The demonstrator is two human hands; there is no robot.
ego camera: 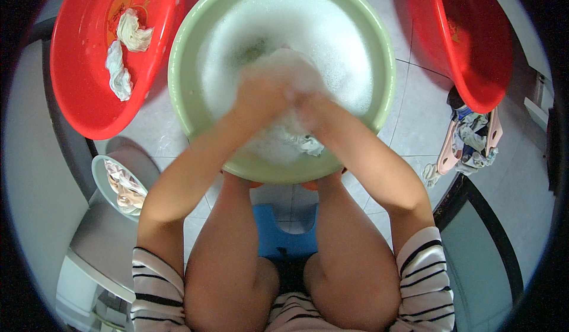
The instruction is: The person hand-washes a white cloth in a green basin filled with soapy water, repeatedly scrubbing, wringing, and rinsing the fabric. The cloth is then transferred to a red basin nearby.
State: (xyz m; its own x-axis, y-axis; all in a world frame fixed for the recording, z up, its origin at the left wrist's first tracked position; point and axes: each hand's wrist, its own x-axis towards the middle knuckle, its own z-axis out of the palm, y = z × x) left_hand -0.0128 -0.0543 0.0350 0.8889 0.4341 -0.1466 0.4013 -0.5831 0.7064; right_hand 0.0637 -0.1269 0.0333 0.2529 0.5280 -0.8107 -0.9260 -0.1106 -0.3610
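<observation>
A wide light-green basin (pixel 386 60) full of soapy water and white suds (pixel 351 43) stands on the floor between my feet. Over its middle, my left hand (pixel 266 85) and my right hand (pixel 314 96) are pressed close together, both blurred by motion and lathered with foam. They grip a wet white cloth (pixel 310 145), whose lower end hangs into the suds near the basin's front wall. Foam and blur hide most of the fingers and the gripped part of the cloth.
Left, a red basin (pixel 84 78) holds two twisted pale cloths (pixel 133 32). Below it a small pale tub (pixel 98 181) contains light garments (pixel 126 189). Right, another red basin (pixel 475 43) stands beside socks (pixel 472 136) on pink slippers (pixel 449 152). A blue plastic stool (pixel 286 243) is beneath me.
</observation>
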